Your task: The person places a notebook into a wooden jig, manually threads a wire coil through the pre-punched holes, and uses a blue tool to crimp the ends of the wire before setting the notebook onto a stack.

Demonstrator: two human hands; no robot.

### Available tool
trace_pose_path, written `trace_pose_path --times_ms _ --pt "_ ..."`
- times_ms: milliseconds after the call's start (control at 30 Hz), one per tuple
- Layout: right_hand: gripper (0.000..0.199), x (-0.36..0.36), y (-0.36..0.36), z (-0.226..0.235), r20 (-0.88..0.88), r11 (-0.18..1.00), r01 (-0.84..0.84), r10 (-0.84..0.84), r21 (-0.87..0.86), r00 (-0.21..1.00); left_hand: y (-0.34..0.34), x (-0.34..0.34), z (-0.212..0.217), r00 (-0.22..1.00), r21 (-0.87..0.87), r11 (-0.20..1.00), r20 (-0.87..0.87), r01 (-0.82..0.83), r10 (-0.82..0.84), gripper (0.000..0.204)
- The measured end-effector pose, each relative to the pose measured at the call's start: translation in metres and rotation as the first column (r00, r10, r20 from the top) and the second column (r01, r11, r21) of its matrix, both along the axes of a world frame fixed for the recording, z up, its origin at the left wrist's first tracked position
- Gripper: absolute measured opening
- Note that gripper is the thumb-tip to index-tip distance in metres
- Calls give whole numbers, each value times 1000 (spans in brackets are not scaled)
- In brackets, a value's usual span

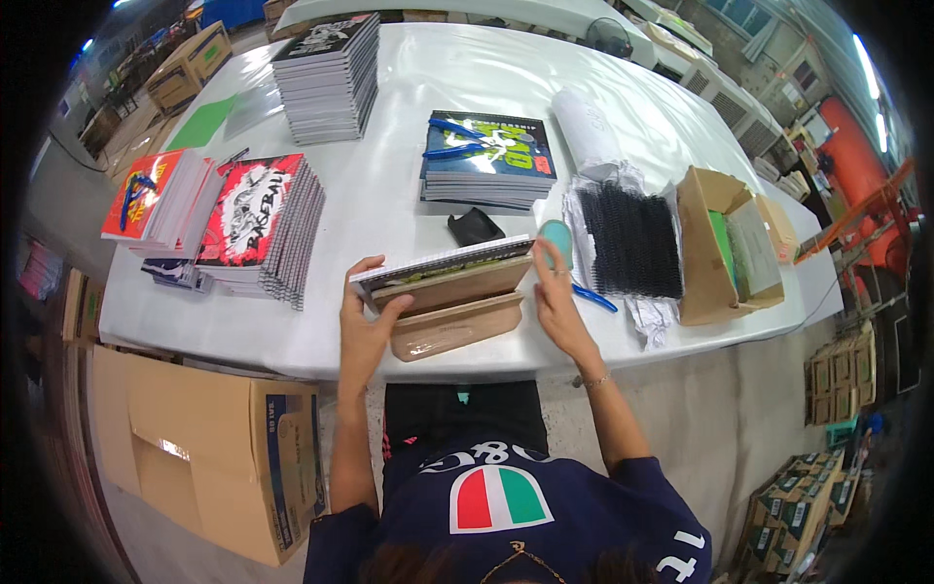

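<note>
Holding notebook, unbound, grey page edges, brown backing, upright on jig: left hand clasps its 9 o'clock end, right hand flat at 3.

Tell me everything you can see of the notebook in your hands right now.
The notebook is a thick pad of white pages with a colourful cover, lying tilted on a wooden jig at the table's near edge. The left hand grips its left end; the right hand touches its right end. No spiral binding is visible.
</note>
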State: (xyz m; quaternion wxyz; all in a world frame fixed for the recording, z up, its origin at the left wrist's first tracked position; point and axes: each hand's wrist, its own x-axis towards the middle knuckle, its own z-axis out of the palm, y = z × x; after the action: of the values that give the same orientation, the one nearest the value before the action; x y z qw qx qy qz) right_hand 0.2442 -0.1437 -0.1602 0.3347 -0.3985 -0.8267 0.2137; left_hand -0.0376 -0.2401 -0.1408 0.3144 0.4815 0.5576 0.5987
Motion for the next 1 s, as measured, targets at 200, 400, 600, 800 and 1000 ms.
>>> trace_pose_path --times_ms 200,400,600,800,1000 --pt "45 97 39 12 164 434 816 -901 381 402 15 -33 3 993 -19 994 51 104 -103 64" --pt "42 180 52 -30 198 289 789 -956 542 215 31 -33 21 995 142 990 -98 21 -7 72" --pt "29 190 45 -14 156 491 843 -870 218 467 32 -18 32 996 95 991 20 -93 92 50" --pt "20 179 39 13 -124 427 880 -881 209 456 34 -14 30 992 93 993 105 -76 66 63" --pt "17 170 47 24 -334 267 926 -876 267 349 25 -5 43 996 79 993 27 -82 80 62"
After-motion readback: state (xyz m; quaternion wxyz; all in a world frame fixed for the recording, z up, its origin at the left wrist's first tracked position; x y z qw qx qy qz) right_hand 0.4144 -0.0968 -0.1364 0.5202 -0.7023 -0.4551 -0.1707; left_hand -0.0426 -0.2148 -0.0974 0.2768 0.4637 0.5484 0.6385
